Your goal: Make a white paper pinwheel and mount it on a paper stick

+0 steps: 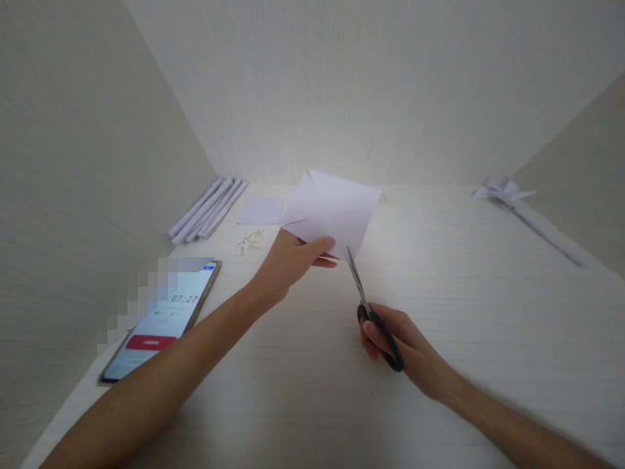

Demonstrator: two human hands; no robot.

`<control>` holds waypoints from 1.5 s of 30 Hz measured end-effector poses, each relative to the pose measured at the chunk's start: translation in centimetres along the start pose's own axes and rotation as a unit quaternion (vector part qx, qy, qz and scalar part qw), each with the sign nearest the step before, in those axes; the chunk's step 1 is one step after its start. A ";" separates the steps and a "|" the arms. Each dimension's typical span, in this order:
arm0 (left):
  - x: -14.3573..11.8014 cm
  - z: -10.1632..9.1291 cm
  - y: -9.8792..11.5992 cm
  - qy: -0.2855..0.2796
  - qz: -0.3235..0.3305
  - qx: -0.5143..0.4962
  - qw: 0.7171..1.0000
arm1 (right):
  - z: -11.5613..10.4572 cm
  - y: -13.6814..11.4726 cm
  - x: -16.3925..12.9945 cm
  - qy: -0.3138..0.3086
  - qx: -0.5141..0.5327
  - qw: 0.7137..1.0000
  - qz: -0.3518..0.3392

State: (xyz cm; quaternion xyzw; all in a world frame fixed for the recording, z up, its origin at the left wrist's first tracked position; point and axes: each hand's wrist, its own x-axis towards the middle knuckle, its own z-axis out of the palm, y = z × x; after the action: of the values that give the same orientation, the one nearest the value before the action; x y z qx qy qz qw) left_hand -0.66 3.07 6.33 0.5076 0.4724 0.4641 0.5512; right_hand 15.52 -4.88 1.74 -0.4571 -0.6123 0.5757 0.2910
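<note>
Black-handled scissors [374, 312] gripped by right hand [405, 342] point up-left toward paper [332, 212] pinched by left hand [288, 260].

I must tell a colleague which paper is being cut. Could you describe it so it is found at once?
On the pale table, the left hand lifts a white sheet, with the scissors tip at its lower edge. Unlike the small flat sheet and rolled papers, it is held up.

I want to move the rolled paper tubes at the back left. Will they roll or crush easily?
The rolled paper tubes look round and thin, so a sideways push would probably roll them. Made of paper, they are likely light and easy to crush. Lying bunched against each other may slow rolling.
</note>
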 end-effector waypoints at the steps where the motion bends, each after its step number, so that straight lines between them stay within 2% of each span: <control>1: 0.0 0.0 0.0 0.000 0.000 0.000 1.000 | 0.0 0.0 0.0 0.000 -0.001 1.000 0.000; 45: -0.1 0.0 0.2 -0.008 0.001 -0.008 1.000 | 0.0 0.0 -0.1 -0.003 0.022 1.000 -0.001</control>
State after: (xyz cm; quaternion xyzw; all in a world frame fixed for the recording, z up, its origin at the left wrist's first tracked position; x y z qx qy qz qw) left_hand -0.71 3.01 6.53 0.5072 0.4636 0.4640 0.5590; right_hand 15.59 -4.96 1.78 -0.4479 -0.6012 0.5900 0.2996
